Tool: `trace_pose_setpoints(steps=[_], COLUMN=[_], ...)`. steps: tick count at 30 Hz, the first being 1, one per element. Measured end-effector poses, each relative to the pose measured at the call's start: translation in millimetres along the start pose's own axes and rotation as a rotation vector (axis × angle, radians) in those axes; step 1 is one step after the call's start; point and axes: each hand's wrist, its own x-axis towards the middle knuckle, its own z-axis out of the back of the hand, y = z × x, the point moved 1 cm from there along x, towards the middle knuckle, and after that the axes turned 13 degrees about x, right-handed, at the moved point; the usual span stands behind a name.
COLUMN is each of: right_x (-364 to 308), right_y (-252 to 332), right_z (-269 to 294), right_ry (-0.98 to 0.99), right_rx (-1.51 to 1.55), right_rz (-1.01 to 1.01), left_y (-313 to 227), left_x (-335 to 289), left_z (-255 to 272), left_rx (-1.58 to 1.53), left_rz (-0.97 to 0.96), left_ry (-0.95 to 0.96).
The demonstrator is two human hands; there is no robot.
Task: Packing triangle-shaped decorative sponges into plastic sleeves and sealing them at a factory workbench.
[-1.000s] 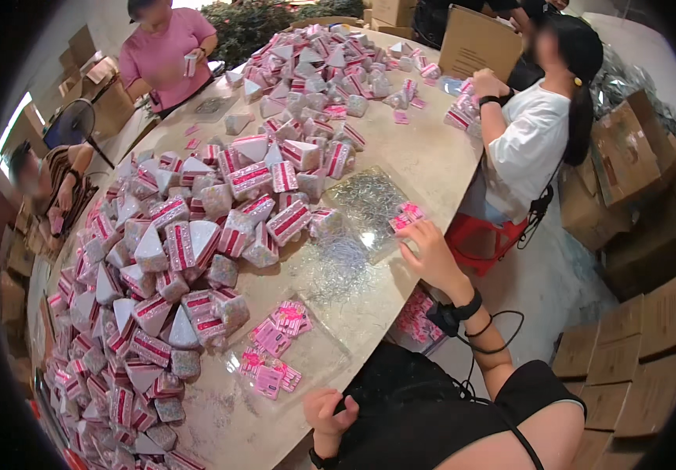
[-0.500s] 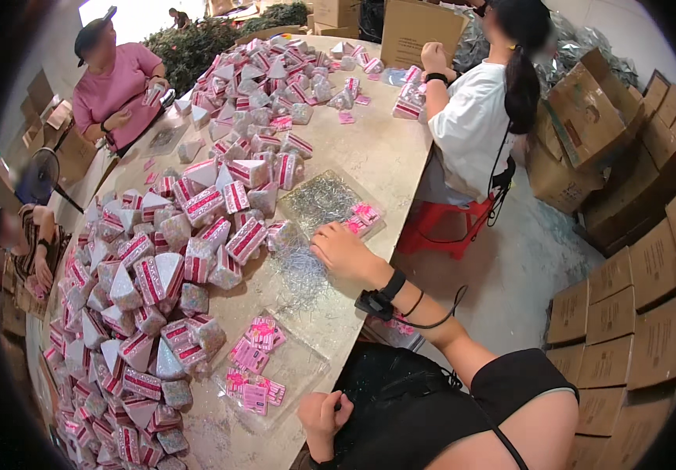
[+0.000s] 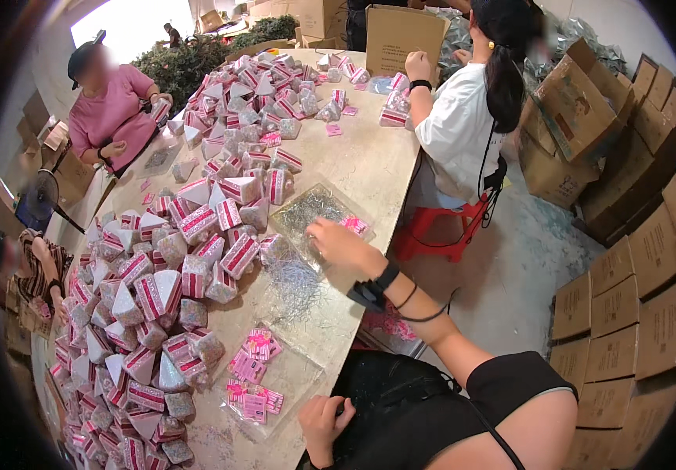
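Beside pink-banded cone packages [image 3: 197, 274], right hand [image 3: 338, 241] over tray [image 3: 318, 210], grip released; left hand [image 3: 324, 423] loosely curled.

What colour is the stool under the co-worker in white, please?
The stool is red, seen in the head view.

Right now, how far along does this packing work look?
Done: many pink-and-white wedge-shaped packets lie heaped across the beige table. In hand: the right hand reaches into a clear tray of silvery shreds; the left hand rests at the table's edge. Left: small pink tags sit loose in another clear tray.
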Motion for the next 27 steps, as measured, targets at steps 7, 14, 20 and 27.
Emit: trace_pose_setpoints(steps=[7, 14, 20, 27], right_x=[17, 9, 3, 10], right_y=[9, 24, 34, 25], right_z=[13, 24, 39, 32], right_ry=[0.149, 0.095, -0.108, -0.34], right_rx=[-0.373, -0.21, -0.068, 0.061], right_rz=[0.024, -0.008, 0.118, 0.22], left_y=[3, -3, 2, 3], left_x=[3, 13, 5, 4], left_z=[-1, 16, 15, 9], left_rx=[0.001, -0.064, -0.174, -0.094], left_rz=[-0.009, 0.183, 0.337, 0.272], left_ry=[0.022, -0.016, -0.053, -0.081])
